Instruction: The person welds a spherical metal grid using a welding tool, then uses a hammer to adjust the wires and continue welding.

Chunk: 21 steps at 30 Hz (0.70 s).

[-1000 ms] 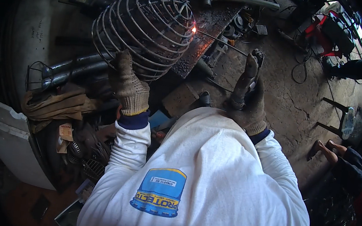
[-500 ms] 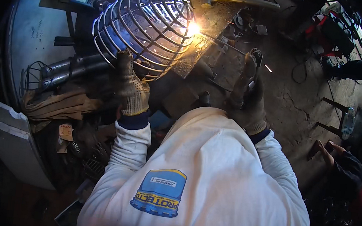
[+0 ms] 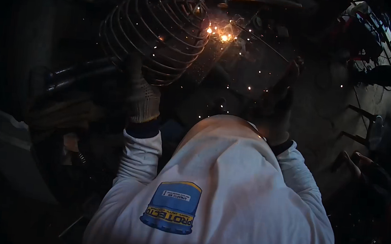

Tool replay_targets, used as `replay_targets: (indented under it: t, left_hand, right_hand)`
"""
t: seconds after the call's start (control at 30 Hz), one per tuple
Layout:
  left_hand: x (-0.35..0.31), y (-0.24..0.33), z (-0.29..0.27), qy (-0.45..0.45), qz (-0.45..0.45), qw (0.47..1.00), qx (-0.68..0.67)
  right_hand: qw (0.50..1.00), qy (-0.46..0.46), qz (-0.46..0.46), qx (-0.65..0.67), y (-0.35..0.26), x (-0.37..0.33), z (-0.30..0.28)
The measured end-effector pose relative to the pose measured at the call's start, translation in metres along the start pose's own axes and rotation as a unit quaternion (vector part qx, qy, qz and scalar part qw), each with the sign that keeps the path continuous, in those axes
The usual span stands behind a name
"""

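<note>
White shirt [image 3: 258, 197] (blue-and-yellow print [image 3: 171, 207])

I log remotely a rounded cage [image 3: 158, 40] of bare metal by the near corner of the worktable [image 3: 204, 69], dull with faint sheen, smooth glossy metal pipe [image 3: 83, 71], rough matt knitted left glove [image 3: 145, 98], creased matt cloth shirt [image 3: 245, 187]

There are two hands, one gloved left hand [image 3: 144, 94] and one gloved right hand [image 3: 277, 115], with two white sleeves [image 3: 140, 160], one shirt [image 3: 245, 196] and one blue bucket print [image 3: 172, 207]. Ahead are one round metal cage [image 3: 156, 31], one thin rod [image 3: 262, 41] and one hammer [image 3: 264, 0]; rightward, one stool [image 3: 370, 128] and one other person's two feet [image 3: 363, 158]. The scattered sparks [image 3: 224, 38] defy counting.
</note>
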<state>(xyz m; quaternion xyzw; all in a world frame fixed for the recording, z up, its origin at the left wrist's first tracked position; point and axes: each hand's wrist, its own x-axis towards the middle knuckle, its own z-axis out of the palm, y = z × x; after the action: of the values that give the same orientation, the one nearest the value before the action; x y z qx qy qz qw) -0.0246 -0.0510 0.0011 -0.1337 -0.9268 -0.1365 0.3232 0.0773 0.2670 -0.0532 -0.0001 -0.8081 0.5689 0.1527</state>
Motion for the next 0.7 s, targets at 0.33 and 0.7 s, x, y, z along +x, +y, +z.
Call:
replay_targets:
  t: [0.33,0.7]
  left_hand:
    - [0.032,0.045,-0.018,0.018,-0.468,0.71,-0.526]
    - [0.016,0.048,0.003,0.041,-0.669,0.48,-0.565]
  right_hand:
    - [0.999,0.024,0.022,0.031,0.021,-0.016,0.002]
    - [0.995,-0.031,0.048,0.083,0.007,-0.009,-0.007]
